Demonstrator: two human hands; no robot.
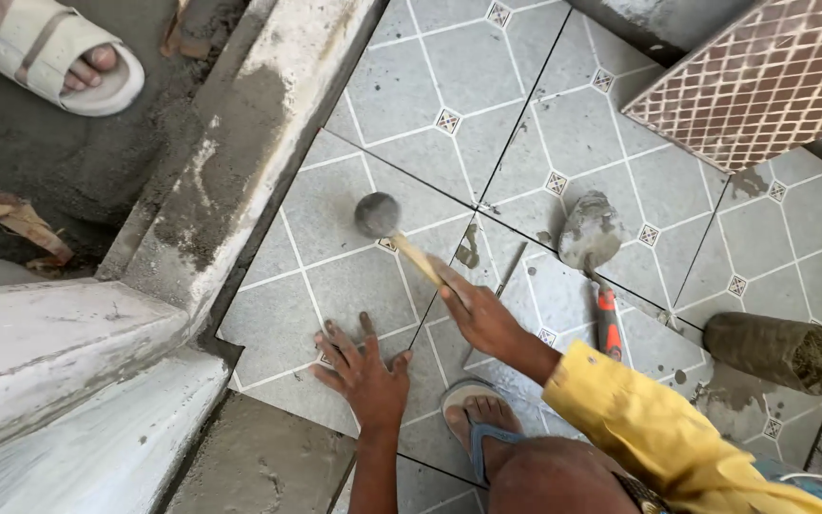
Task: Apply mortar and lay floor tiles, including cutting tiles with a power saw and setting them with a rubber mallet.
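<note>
Mallet (379, 215) over grey tile (321, 247) (mortar-smeared floor (563, 124))

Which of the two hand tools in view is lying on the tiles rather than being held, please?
The trowel with the orange handle, caked in mortar, lies free on the grey tiles. The mallet with the wooden handle is gripped in the right hand.

Soft, even daylight is falling across the whole view, bright without harshness; shadows are lying faint and short under the mallet (379, 215) and the left hand (363, 366); no strong glare is showing on the grey tiles (335, 238), only a mild sheen; focus is holding sharp at centre; lines are bowing slightly toward the edges; the lower right corner is blurring a little.
</note>
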